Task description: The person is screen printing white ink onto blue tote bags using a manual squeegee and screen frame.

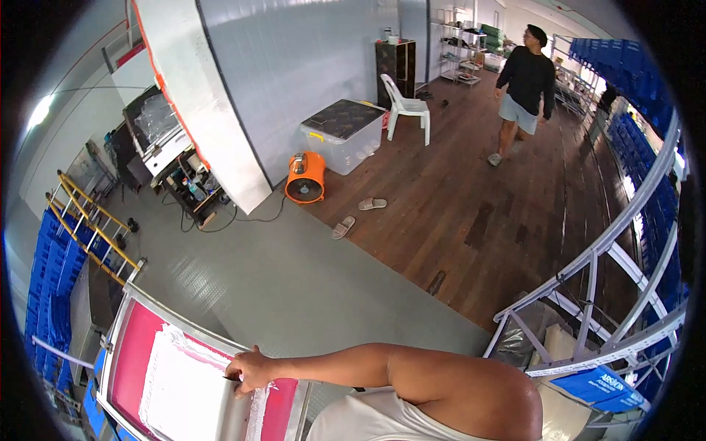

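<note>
A screen-printing frame (118, 345) with pale metal edges and pink mesh (140, 331) stands at the lower left. White ink (180, 389) covers much of the mesh, with ragged edges. My right arm reaches across from the right, and my right hand (250, 370) is closed on the far end of a squeegee (235, 417). The squeegee rests on the screen near its right side, at the edge of the white ink; its near end runs out of the picture. My left hand does not show.
Blue bins (51, 272) and a yellow ladder (95, 228) stand left. Beyond are an orange blower (305, 178), a lidded plastic box (342, 140), a white chair (404, 110) and slippers (343, 228). A person (526, 81) walks at the back right. Metal framework (596, 309) curves along the right.
</note>
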Demonstrator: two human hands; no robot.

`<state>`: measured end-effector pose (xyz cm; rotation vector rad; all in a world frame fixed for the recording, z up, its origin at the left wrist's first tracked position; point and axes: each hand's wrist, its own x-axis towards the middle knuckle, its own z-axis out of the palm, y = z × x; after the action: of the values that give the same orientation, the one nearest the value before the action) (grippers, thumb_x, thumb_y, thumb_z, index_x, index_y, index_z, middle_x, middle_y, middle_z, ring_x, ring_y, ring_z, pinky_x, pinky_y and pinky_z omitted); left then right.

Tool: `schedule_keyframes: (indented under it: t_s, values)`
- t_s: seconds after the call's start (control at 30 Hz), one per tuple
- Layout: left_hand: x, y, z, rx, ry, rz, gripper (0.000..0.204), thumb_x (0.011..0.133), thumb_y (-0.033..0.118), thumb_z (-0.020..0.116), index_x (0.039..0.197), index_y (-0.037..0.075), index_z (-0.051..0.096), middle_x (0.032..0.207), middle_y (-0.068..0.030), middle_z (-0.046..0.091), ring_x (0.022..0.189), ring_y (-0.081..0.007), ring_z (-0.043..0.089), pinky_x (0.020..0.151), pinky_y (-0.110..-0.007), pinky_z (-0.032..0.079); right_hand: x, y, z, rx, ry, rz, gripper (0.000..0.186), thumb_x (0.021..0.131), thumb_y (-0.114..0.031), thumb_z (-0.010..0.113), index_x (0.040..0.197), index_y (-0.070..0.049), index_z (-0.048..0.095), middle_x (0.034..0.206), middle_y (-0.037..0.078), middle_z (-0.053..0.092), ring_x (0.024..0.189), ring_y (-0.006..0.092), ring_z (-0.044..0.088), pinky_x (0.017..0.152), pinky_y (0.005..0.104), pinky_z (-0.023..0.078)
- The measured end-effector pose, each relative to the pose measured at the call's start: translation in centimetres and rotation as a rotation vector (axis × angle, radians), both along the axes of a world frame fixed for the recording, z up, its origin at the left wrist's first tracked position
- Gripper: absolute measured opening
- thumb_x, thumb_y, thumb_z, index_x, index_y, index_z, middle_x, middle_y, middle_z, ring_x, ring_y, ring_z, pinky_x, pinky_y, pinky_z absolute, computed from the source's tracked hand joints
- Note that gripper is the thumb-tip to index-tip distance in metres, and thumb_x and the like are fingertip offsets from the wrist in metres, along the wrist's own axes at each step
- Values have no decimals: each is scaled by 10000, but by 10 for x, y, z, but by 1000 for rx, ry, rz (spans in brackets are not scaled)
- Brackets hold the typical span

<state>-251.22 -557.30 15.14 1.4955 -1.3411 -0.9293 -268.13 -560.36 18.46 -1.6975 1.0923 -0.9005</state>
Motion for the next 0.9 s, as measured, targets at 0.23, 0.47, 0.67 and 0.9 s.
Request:
schedule_keyframes:
  t_s: [0.23,0.47,0.67,0.9]
  values:
    - [70,16,-1,-4,-13,182,306,964,288,491,906,2,583,769,-38,565,690,-98,492,638,-264,417,46,-19,4,32,66,116,376,615,-350,791,911,-146,682,875,-12,683,906,167,609,826,500,260]
    - [174,58,-6,-37,-16,388,311,966,290,488,902,1,581,769,-39,563,692,-99,489,642,-266,415,152,-10,4,51,94,278,432,598,-356,803,950,-137,680,918,3,692,926,182,619,854,554,253]
    - [280,100,-14,-77,-33,519,315,967,292,485,899,0,580,769,-39,560,695,-99,487,646,-268,414,276,22,-7,44,79,402,424,584,-345,803,927,-125,686,893,9,695,916,184,626,857,570,252]
    - [399,135,-19,-78,-60,681,320,968,295,481,895,-1,578,768,-40,558,698,-100,484,650,-271,412,409,44,-10,72,120,516,423,542,-279,814,903,-92,697,849,44,698,885,232,638,838,596,326]
